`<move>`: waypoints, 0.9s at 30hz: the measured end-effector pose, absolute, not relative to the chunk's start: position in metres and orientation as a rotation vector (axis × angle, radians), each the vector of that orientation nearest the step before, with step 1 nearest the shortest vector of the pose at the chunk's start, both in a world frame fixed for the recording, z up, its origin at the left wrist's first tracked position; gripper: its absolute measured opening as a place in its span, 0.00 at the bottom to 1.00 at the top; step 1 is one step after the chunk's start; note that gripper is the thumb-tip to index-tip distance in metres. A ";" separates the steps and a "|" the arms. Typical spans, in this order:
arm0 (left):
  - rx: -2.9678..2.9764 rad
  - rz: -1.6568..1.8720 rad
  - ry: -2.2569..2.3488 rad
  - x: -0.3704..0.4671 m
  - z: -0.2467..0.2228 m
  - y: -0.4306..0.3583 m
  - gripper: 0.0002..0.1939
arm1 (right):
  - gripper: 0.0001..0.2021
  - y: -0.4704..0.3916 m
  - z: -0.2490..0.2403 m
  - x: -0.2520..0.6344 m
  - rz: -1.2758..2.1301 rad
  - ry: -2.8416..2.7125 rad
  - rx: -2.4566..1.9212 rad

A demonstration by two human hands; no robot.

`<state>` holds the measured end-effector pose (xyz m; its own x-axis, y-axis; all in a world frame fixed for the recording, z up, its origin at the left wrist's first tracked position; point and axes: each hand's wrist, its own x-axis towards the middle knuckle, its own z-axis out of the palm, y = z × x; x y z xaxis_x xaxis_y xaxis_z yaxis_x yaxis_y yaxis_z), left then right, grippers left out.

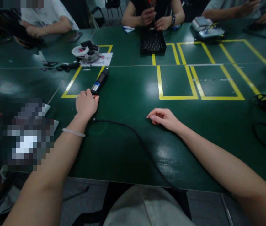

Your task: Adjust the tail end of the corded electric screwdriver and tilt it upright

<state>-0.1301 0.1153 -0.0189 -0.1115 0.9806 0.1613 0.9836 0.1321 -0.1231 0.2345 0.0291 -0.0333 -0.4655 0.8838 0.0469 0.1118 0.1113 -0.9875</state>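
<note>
The blk tool (100, 81) is on the counter (121, 147), out front to my left, by a yellow tape box (71, 83). My L grip (87, 105) is wrapped on its near end. Best to hold it snug, wrist loose, & mind the blk cord (144, 147) that runs from by my wrist to the near edge; can't tell if it's joined to the tool. My R grip (162, 118) is half curled w/ a small gap, nothing in it that I can see. Past the tool: a white roll (79, 51) on paper (107, 58). The counter's green & shiny. Across, a person (158, 11) works over a blk tray (153, 44); gray floor (93, 197) below.
</note>
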 end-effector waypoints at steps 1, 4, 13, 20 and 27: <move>-1.909 -0.030 -2.223 -0.141 -0.019 0.119 0.29 | 0.13 0.029 -0.033 0.234 1.418 -1.707 -0.980; -1.800 -0.043 -2.303 -0.170 -0.019 0.127 0.30 | 0.13 0.030 -0.032 0.234 1.413 -1.711 -0.987; -1.605 -0.049 -2.537 -0.202 -0.018 0.147 0.29 | 0.13 0.029 -0.032 0.235 1.414 -1.715 -1.010; -1.613 -0.014 -2.529 -0.204 -0.018 0.145 0.28 | 0.13 0.028 -0.032 0.235 1.418 -1.710 -1.010; -1.671 0.031 -2.412 -0.205 -0.020 0.137 0.37 | 0.14 0.029 -0.034 0.236 1.404 -1.740 -0.985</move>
